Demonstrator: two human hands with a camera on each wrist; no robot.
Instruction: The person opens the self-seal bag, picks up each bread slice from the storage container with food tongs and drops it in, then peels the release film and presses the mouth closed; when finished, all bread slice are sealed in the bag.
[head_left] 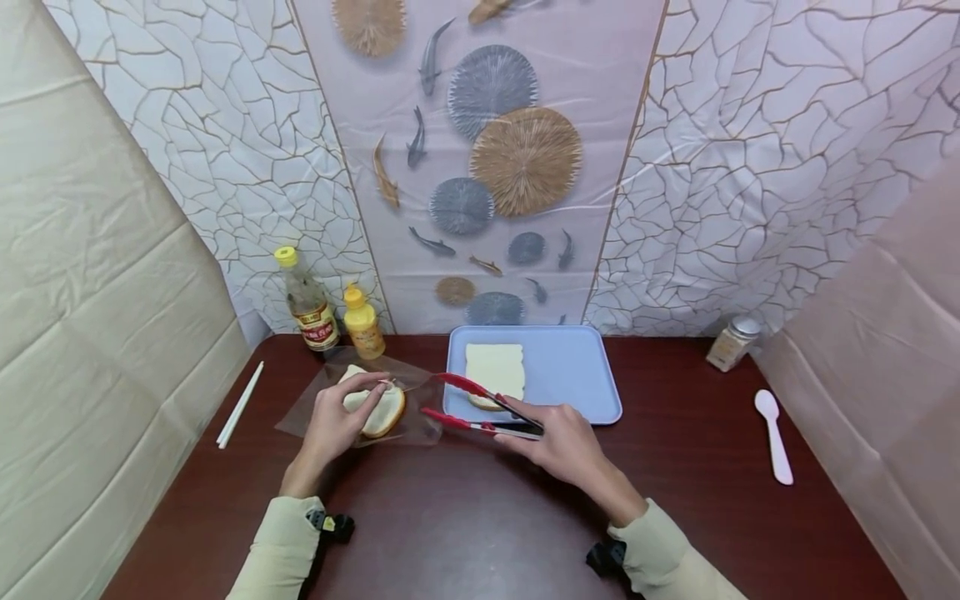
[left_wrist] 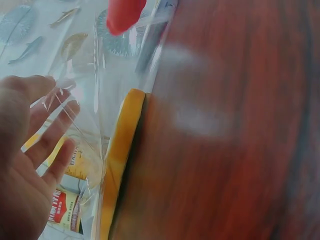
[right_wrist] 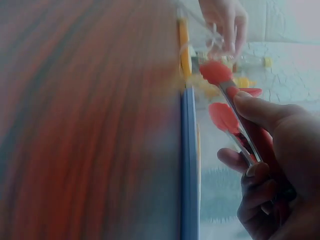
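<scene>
My left hand (head_left: 334, 422) pinches the upper film of a clear plastic bag (head_left: 419, 427) between thumb and fingertips. Inside the bag lies bread (head_left: 385, 414), partly covered by that hand; its yellow-brown crust (left_wrist: 119, 150) shows in the left wrist view. My right hand (head_left: 564, 443) grips metal tongs with red tips (head_left: 463, 383). The tongs' two arms stand apart, pointing left at the bag's right side, with nothing seen between them. Under and behind the tongs, a pale bread slice (head_left: 495, 368) rests on the left part of a blue tray (head_left: 573, 367).
Left of the bag lie white chopsticks (head_left: 240, 405). Behind it stand a sauce bottle with a yellow cap (head_left: 313, 312) and a yellow squeeze bottle (head_left: 363, 323). Toward the right are a small shaker jar (head_left: 733, 343) and a white spoon (head_left: 774, 437). Fabric walls border the dark wooden table (head_left: 450, 517).
</scene>
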